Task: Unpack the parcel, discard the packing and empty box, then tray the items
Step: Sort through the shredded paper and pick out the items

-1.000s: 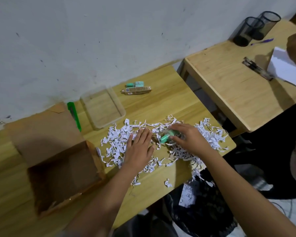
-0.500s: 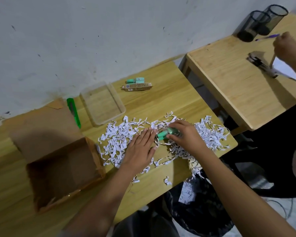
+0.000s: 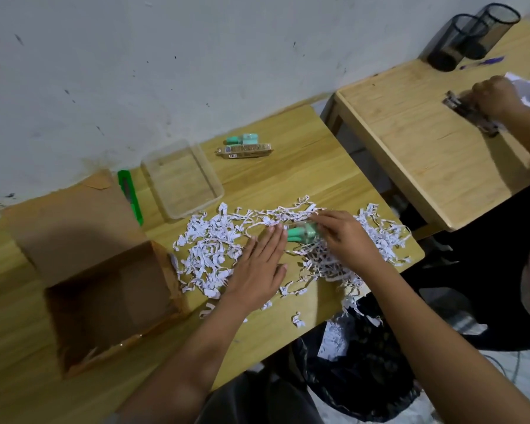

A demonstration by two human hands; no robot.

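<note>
Head view: right-hand grip (image 3: pixel 346 237) seemingly pinches green item (image 3: pixel 300 234); left-hand grip (image 3: pixel 257 270) lies flat on shreds (image 3: pixel 208 249).

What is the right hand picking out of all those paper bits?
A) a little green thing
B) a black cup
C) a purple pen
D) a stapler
A: the right hand pinches a small green item lying in the shredded paper, while the left hand rests flat on the paper beside it.
</note>
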